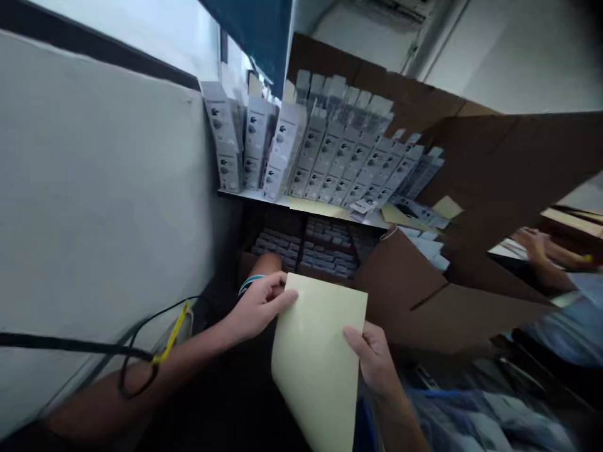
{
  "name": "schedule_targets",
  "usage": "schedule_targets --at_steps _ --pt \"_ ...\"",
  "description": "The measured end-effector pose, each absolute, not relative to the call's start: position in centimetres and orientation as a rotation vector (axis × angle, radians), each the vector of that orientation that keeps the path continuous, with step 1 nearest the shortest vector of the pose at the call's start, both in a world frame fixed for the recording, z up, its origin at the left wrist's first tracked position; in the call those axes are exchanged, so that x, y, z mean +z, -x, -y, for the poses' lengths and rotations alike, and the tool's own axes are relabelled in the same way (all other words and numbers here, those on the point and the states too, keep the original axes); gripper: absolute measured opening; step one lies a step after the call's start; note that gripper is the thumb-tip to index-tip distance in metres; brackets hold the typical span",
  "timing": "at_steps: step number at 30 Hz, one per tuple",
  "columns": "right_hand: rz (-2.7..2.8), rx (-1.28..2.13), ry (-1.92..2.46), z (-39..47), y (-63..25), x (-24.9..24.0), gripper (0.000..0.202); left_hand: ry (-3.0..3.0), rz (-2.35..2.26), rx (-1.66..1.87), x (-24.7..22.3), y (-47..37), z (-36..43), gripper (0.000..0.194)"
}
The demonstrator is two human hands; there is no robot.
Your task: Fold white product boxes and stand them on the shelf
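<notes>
A pale yellow sheet [318, 358] hangs over my lap, its lower part curving down. My left hand [261, 304] pinches its upper left corner between thumb and fingers. On the right edge, my right hand [372, 358] grips the sheet, with the thumb lying on its face. Beyond the sheet, rows of small white printed boxes [330, 157] stand stacked on a white shelf [254, 194]. Another yellow sheet [320, 208] lies flat at the shelf's front edge.
Cartons filled with small boxes [327, 258] sit under the shelf. An open brown cardboard box [452, 314] is at the right. A black cable [70, 343] with a yellow tie crosses the left side. At the far right, another person's hand [532, 243] shows.
</notes>
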State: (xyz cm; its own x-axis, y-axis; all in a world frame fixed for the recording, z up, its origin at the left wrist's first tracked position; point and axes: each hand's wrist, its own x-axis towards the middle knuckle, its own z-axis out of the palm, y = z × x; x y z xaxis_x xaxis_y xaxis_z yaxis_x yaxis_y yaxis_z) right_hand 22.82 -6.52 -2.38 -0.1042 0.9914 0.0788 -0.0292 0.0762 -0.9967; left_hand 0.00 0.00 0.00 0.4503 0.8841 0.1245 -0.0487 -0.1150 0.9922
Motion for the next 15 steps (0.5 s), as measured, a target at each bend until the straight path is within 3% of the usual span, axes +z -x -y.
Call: schedule_targets --at_steps 8,12,15 --pt "1.341 1.252 1.063 6.6 -25.3 -0.7 0.04 -1.555 -0.706 0.813 0.2 0.5 0.9 0.027" --pt "1.6 1.294 1.191 6.6 -25.7 1.1 0.033 -1.682 -0.733 0.762 0.4 0.5 1.5 0.025" --pt "1.832 1.352 1.214 5.9 -25.6 2.3 0.039 -1.713 -0.709 0.69 0.3 0.5 1.5 0.027"
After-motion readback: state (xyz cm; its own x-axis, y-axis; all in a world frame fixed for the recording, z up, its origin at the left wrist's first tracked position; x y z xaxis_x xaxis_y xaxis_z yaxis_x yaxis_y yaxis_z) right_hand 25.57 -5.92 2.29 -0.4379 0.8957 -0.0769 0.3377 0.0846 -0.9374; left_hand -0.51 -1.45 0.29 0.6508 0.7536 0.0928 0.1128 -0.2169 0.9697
